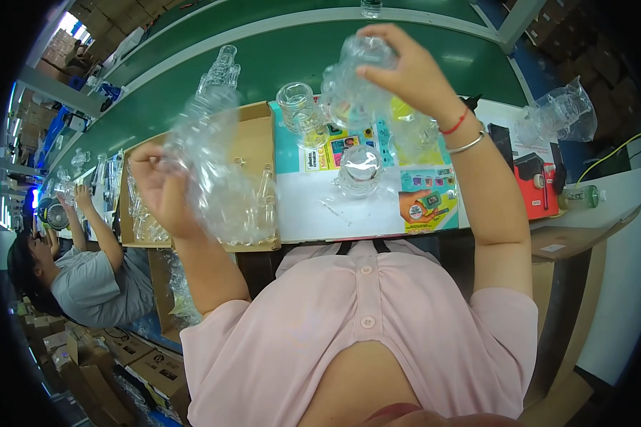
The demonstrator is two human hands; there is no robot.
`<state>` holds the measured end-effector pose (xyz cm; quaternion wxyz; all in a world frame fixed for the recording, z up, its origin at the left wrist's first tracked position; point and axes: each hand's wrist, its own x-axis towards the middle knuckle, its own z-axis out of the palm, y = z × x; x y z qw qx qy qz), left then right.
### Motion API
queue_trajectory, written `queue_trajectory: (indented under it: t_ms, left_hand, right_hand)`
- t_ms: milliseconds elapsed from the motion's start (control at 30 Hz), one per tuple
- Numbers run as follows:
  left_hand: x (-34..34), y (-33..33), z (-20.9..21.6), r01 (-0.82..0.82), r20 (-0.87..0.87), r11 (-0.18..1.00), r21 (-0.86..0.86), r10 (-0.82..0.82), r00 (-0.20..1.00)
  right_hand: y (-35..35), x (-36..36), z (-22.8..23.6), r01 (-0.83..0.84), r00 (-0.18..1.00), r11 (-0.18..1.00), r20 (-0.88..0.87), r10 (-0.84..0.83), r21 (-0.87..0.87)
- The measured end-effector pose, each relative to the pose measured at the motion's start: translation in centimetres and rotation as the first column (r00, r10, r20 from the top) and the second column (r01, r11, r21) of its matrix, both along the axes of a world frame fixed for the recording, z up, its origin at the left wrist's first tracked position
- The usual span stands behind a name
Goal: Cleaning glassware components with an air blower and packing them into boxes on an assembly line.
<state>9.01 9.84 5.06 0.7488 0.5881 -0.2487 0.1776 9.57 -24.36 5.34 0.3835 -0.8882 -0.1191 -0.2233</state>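
Note:
My left hand (162, 191) is pinched on a crumpled clear plastic bag (224, 181), smeared by motion. The bag hangs above the right side of a shallow cardboard tray (255, 119); whether anything is inside it I cannot tell. Raised at the far side of the table, my right hand (409, 78) curls its fingers round a clear bulbous vessel (355, 82). Beneath and left of that vessel stands a clear jar (296, 107). Closer to me, a clear round cup (361, 171) rests on a colourful printed board (433, 203) with a white area.
Several clear pieces lie inside the tray, and a stacked clear vessel (221, 71) stands behind it. To the right are a bagged clear vessel (563, 110), a dark phone (501, 142), a red case (541, 192) and a green bottle (582, 197). A co-worker (96, 277) sits at left.

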Motion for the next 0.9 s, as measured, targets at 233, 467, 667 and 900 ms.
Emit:
queue_trajectory:
  t_ms: [233, 467, 667, 900]
  left_hand:
    - [-3.7, -1.3, 3.3, 0.69, 0.218, 0.557, 0.462, -0.825, 0.521]
    - [-5.5, -5.8, 7.5, 0.833, 0.321, 0.241, 0.499, -0.944, 0.081]
    - [-6.0, -5.7, 6.7, 0.869, 0.349, 0.227, 0.44, -0.935, 0.068]
    - [-5.8, -6.1, 7.2, 0.909, 0.321, 0.152, 0.388, -0.947, 0.021]
  right_hand:
    - [0.4, 0.2, 0.7, 0.035, 0.997, 0.997, -0.072, -0.04, -0.072]
    - [-0.5, 0.6, -1.8, -0.02, 0.979, 0.958, -0.202, -0.04, -0.287]
    - [0.2, -0.6, -1.2, -0.028, 0.973, 0.89, -0.218, -0.081, -0.454]
    - [-0.4, -1.1, 0.2, 0.03, 0.979, 0.824, -0.148, -0.138, -0.566]
